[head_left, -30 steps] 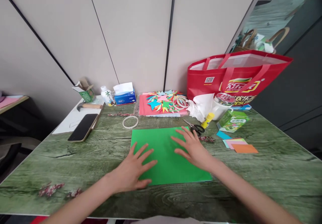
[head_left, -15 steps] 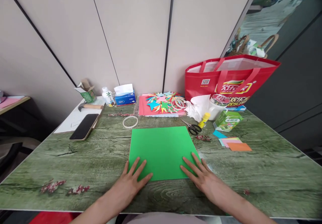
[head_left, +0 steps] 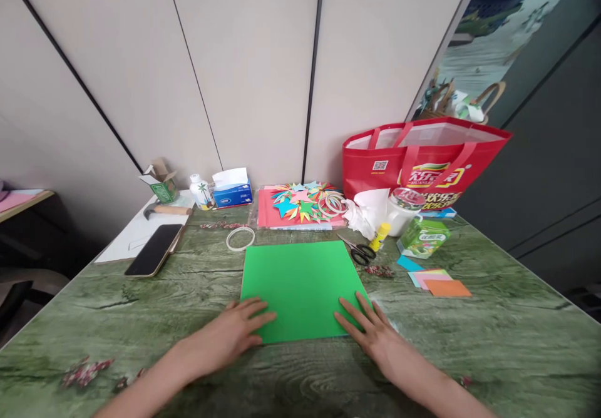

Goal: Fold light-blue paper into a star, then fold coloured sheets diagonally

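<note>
A bright green sheet of paper (head_left: 300, 280) lies flat on the table in front of me. My left hand (head_left: 237, 328) rests over its lower left corner, fingers apart and pointing right across the sheet. At the lower right edge, my right hand (head_left: 369, 324) lies with its fingers spread on the green surface. Neither hand grips anything. Just past the sheet's upper right corner are black-handled scissors (head_left: 361, 254), with a yellow glue stick (head_left: 380, 236) beside them. A white roll of tape (head_left: 240, 239) lies off the upper left corner.
Behind the sheet, colourful paper stars (head_left: 300, 197) lie on red paper (head_left: 267, 214). A phone (head_left: 154, 250), hammer (head_left: 171, 209) and tissue box (head_left: 232, 193) stand left. To the right are a red bag (head_left: 370, 174), a jar (head_left: 399, 214), a green box (head_left: 424, 238) and coloured slips (head_left: 448, 288).
My left hand has turned so that its fingers point more to the right over the sheet. The right hand stays nearly in place. The camera view has tilted slightly upward.
</note>
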Demonstrator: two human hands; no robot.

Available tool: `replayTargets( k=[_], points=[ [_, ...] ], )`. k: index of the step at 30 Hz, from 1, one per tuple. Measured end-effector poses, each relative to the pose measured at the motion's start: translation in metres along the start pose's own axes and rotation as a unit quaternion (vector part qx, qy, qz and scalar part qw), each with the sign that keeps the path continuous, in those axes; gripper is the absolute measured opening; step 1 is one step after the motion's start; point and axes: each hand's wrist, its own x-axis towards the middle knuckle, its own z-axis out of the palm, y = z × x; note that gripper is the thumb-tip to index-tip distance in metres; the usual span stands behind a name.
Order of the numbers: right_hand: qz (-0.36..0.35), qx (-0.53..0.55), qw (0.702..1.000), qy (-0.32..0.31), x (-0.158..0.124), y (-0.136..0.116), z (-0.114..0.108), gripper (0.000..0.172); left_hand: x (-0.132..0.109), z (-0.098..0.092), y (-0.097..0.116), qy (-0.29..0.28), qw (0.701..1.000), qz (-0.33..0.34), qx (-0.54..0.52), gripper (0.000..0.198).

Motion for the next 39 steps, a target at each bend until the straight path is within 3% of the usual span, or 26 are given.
replayTargets(
  k=[2, 5, 10, 14, 17, 19, 23, 26, 28, 33, 39],
  points=[
    [0.000, 0.012, 1.000, -0.001, 0.000, 0.000, 0.002, 0.074, 0.010, -0.013, -0.029, 0.113, 0.993, -0.027, -0.024, 0.038],
    [0.007, 0.020, 1.000, -0.001, 0.002, 0.000, 0.003, 0.070, 0.034, -0.025, -0.080, 0.240, 0.966, -0.088, 0.046, 0.036],
    [0.033, 0.029, 0.999, -0.017, 0.007, 0.000, 0.002, 0.064, 0.061, -0.026, -0.144, 0.243, 0.955, -0.128, 0.111, 0.029],
    [0.054, 0.076, 0.994, -0.057, 0.013, 0.000, -0.003, 0.059, 0.058, -0.032, -0.167, 0.253, 0.945, -0.166, 0.124, 0.026],
    [0.071, 0.111, 0.988, -0.084, 0.016, 0.001, -0.010, 0.058, 0.047, -0.040, -0.153, 0.267, 0.938, -0.182, 0.123, 0.025],
    [0.076, 0.127, 0.984, -0.096, 0.018, 0.001, -0.014, 0.058, 0.039, -0.041, -0.123, 0.249, 0.959, -0.121, 0.067, 0.027],
    [0.095, 0.135, 0.979, -0.120, 0.027, 0.000, -0.026, 0.054, 0.023, -0.029, -0.045, 0.059, 0.997, 0.007, -0.055, 0.051],
    [0.097, 0.131, 0.979, -0.123, 0.044, -0.003, -0.040, 0.038, 0.017, -0.018, -0.008, -0.034, 0.996, 0.025, -0.075, 0.075],
    [0.078, 0.147, 0.981, -0.097, 0.062, -0.007, -0.052, 0.029, 0.018, -0.013, 0.001, -0.053, 0.995, 0.013, -0.081, 0.072],
    [-0.013, 0.225, 0.973, 0.044, 0.122, -0.018, -0.065, 0.030, 0.023, -0.019, 0.004, -0.060, 0.996, -0.002, -0.070, 0.066],
    [-0.041, 0.253, 0.958, 0.131, 0.160, -0.012, -0.022, 0.036, 0.025, -0.024, 0.007, -0.070, 0.997, 0.001, -0.031, 0.058]
  ],
)
